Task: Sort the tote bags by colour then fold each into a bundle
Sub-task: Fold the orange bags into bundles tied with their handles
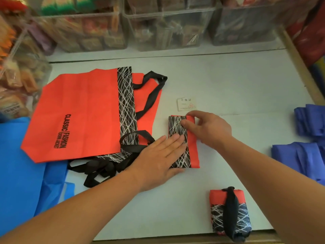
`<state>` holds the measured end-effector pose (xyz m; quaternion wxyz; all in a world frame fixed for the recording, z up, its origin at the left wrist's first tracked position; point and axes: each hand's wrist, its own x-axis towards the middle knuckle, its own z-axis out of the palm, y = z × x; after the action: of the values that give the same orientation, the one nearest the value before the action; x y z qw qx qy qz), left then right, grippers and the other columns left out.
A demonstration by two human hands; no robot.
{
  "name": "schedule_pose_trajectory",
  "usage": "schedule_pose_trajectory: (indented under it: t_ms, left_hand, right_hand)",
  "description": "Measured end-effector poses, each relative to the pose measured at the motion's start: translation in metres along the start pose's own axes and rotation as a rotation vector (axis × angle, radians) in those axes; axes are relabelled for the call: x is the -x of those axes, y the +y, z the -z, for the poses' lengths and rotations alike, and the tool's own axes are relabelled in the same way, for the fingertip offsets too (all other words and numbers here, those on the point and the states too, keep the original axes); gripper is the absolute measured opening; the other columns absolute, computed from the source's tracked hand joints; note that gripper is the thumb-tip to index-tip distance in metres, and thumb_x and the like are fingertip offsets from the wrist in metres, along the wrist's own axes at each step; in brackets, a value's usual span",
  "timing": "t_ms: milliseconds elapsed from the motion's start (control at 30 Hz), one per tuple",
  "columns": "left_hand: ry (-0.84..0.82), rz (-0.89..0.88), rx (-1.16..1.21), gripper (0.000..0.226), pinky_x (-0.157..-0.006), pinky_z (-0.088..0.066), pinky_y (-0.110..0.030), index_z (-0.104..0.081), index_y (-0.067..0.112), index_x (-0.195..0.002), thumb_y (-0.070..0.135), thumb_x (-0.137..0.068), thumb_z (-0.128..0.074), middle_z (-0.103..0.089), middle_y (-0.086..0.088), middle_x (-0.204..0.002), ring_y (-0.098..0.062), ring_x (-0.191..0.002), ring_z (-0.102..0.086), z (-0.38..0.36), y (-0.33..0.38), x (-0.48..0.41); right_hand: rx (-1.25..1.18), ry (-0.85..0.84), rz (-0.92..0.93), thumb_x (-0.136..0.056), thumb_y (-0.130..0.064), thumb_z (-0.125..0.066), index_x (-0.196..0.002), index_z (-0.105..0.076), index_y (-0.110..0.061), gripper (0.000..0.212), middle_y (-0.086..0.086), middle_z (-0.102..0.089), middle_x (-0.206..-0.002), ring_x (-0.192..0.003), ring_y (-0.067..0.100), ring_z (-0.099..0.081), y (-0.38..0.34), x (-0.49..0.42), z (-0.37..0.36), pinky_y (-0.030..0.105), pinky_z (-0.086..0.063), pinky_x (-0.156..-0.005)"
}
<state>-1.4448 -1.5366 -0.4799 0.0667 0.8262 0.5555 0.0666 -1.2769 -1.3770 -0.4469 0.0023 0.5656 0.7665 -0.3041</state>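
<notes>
- A folded red tote (193, 152) lies near the middle of the white table (228, 76) as a narrow strip. Its long axis runs from the person's side toward the far side, leaning slightly left at the far end.
- A black band with white scribbled lines runs along the strip's left side, and plain red runs along its right.
- The left hand (158, 155) lies flat with its fingers straight, and the fingertips press on the patterned band at the strip's near half.
- The right hand (211, 129) grips the strip's far end, thumb on the pattern and forefinger curled over the top edge.
- The two hands are close together on the same strip but do not touch.
- To the left lies a stack of flat red totes (79, 111) with printed lettering, their black handles (151, 88) trailing toward the strip.
- A finished bundle (244, 217), wrapped in a black strap, sits at the table's near edge, right of the strip.
- Blue bags (17, 164) lie far left and purple-blue bags (299, 155) far right.
- A small paper label (186, 104) lies just beyond the strip's far end.
</notes>
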Motion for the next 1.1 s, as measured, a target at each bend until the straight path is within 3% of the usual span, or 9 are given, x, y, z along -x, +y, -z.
schedule_pose_trajectory:
  t_ms: [133,233,367,433,500,600,767,933,1100]
  left_hand:
    - [0.156,0.161,0.272,0.057,-0.095,-0.054,-0.040,-0.064,0.013,-0.128,0.056,-0.106,-0.034,-0.069,-0.003,-0.128,-0.021,-0.120,-0.063,0.015,-0.003,-0.009]
    - [0.102,0.426,0.533,0.043,-0.078,-0.041,-0.035,-0.055,0.016,-0.118,0.054,-0.103,-0.043,-0.060,0.001,-0.103,-0.022,-0.098,-0.055,0.035,-0.007,-0.033]
    - [0.029,0.556,0.480,0.038,-0.075,-0.039,-0.037,-0.050,0.016,-0.124,0.048,-0.104,-0.047,-0.063,-0.005,-0.110,-0.026,-0.100,-0.057,0.041,-0.016,-0.067]
    - [0.047,0.555,0.441,0.038,-0.079,-0.042,-0.039,-0.051,0.016,-0.124,0.049,-0.103,-0.049,-0.060,-0.004,-0.117,-0.027,-0.107,-0.057,0.036,-0.021,-0.077]
    - [0.107,0.545,0.386,0.051,-0.091,-0.046,-0.043,-0.051,0.018,-0.135,0.054,-0.098,-0.049,-0.055,-0.003,-0.125,-0.026,-0.117,-0.053,0.029,-0.027,-0.082]
    - [0.124,0.511,0.256,0.065,-0.100,-0.033,-0.042,-0.050,0.025,-0.146,0.063,-0.096,-0.034,-0.054,0.003,-0.139,-0.024,-0.126,-0.046,0.018,-0.032,-0.078]
    - [0.080,0.423,0.214,0.058,-0.127,-0.015,-0.043,-0.046,0.018,-0.150,0.044,-0.106,-0.018,-0.048,0.004,-0.155,-0.015,-0.150,-0.032,0.009,-0.031,-0.069]
    - [0.081,0.431,0.173,0.053,-0.127,-0.016,-0.047,-0.052,0.017,-0.140,0.039,-0.106,-0.017,-0.048,0.003,-0.156,-0.015,-0.153,-0.029,0.002,-0.032,-0.072]
    - [0.102,0.405,0.194,0.049,-0.125,-0.023,-0.051,-0.054,0.014,-0.134,0.037,-0.106,-0.021,-0.056,-0.003,-0.146,-0.020,-0.150,-0.036,0.002,-0.035,-0.074]
  right_hand:
    - [0.025,0.000,-0.004,-0.083,-0.085,-0.047,-0.119,-0.059,-0.056,0.047,-0.016,-0.066,-0.087,-0.089,0.015,-0.065,0.000,0.001,0.001,0.031,-0.049,-0.074]
    - [-0.060,-0.069,-0.014,-0.094,-0.077,-0.032,-0.106,-0.064,-0.049,0.044,-0.013,-0.070,-0.074,-0.069,0.010,-0.070,-0.001,0.002,0.007,0.031,-0.050,-0.075]
    - [-0.272,-0.200,-0.043,-0.095,-0.077,-0.003,-0.106,-0.068,-0.044,0.074,0.000,-0.073,-0.070,-0.060,0.015,-0.068,-0.003,0.004,0.019,0.039,-0.053,-0.079]
    - [-0.262,-0.243,-0.013,-0.094,-0.079,-0.005,-0.107,-0.067,-0.042,0.073,-0.001,-0.074,-0.073,-0.064,0.015,-0.068,-0.002,0.006,0.020,0.041,-0.055,-0.082]
    - [-0.165,-0.196,0.017,-0.097,-0.073,-0.021,-0.109,-0.062,-0.046,0.051,-0.010,-0.074,-0.080,-0.069,0.011,-0.068,0.000,0.005,0.016,0.041,-0.056,-0.086]
    - [-0.104,-0.109,0.014,-0.095,-0.072,-0.037,-0.111,-0.057,-0.053,0.032,-0.018,-0.070,-0.084,-0.075,0.007,-0.067,0.000,0.005,0.010,0.035,-0.056,-0.083]
    - [-0.171,-0.036,-0.072,-0.092,-0.071,-0.049,-0.106,-0.061,-0.050,0.028,-0.017,-0.065,-0.078,-0.077,0.005,-0.064,-0.003,0.009,0.004,0.028,-0.045,-0.065]
    - [-0.361,0.093,-0.240,-0.082,-0.070,-0.067,-0.105,-0.054,-0.036,0.043,-0.012,-0.065,-0.083,-0.077,0.007,-0.064,-0.011,0.017,-0.002,0.034,-0.052,-0.068]
    - [-0.330,0.110,-0.338,-0.094,-0.058,-0.060,-0.092,-0.059,-0.018,0.041,-0.004,-0.067,-0.086,-0.073,0.008,-0.061,-0.037,0.026,-0.005,0.030,-0.045,-0.059]
